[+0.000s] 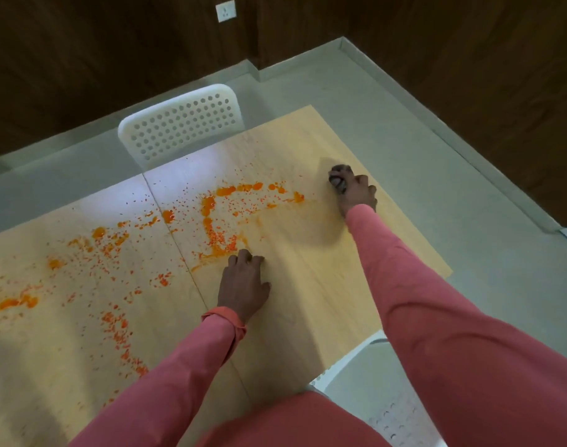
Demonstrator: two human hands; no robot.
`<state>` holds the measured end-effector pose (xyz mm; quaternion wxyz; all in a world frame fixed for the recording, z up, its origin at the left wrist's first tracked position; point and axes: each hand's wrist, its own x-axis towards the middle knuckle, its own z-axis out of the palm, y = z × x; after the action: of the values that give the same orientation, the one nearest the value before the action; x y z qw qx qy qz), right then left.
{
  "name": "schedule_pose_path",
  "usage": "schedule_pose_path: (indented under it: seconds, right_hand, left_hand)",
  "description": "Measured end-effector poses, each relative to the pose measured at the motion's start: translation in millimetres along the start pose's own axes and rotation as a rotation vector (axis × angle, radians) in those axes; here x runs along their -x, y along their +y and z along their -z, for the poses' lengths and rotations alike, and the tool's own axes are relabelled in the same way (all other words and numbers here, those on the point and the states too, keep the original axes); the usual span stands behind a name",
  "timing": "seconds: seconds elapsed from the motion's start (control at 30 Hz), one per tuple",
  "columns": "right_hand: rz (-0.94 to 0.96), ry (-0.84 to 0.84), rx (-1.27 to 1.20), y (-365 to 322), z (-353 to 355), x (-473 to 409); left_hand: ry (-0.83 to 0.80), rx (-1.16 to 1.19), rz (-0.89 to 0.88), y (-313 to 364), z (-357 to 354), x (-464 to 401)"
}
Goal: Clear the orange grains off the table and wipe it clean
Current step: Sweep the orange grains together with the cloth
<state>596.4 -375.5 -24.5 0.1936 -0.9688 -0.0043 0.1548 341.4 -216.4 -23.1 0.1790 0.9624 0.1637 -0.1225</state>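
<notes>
Grains lay left of the wiping hand

Right hand, far out at about two o'clock on the table, gripped a small dark wad, likely a cloth. Orange grains spread from its nine o'clock leftward across the top. Left hand rested nearer them, fingers bent, touching the grains' edge, holding nothing.

Two hands, two white chairs, one table, one wall socket

The pale wooden table carried orange grains scattered left of the left hand, which rested on it; the right hand pressed its far corner.
</notes>
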Motion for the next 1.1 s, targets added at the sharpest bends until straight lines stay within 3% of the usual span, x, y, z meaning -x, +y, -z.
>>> schedule_pose_path:
  seconds: [0.13,0.27,0.33,0.4,0.47,0.6,0.7,0.77,0.97,1.1]
  right_hand:
    - [0.103,-0.110,0.166,-36,-18,14]
    - [0.423,-0.333,0.033,-79,-28,49]
    - [0.442,-0.426,-0.099,-87,-23,53]
    - [0.334,-0.399,-0.273,-91,-12,46]
    - [0.284,-0.245,-0.307,-93,-1,22]
    - [0.264,-0.002,0.018,-82,13,-47]
    - [0.119,-0.078,0.180,-67,4,-65]
    - [0.135,-0.105,0.254,-68,-7,-55]
    - [0.479,-0.220,0.272,-88,-45,22]
    - [0.675,-0.400,0.040,-105,-50,41]
  left_hand:
    - [0.025,-0.007,0.045,-13,3,4]
    - [0.055,-0.007,0.081,-24,3,10]
    - [0.063,0.001,0.117,-30,4,12]
    - [0.080,0.014,0.146,-36,5,13]
    - [0.095,0.021,0.164,-42,5,14]
    - [0.096,0.032,0.183,-46,5,14]
    - [0.112,0.053,0.191,-47,4,14]
    - [0.111,0.057,0.192,-47,3,13]
    - [0.127,0.067,0.194,-48,3,11]
    - [0.136,0.091,0.200,-53,4,12]
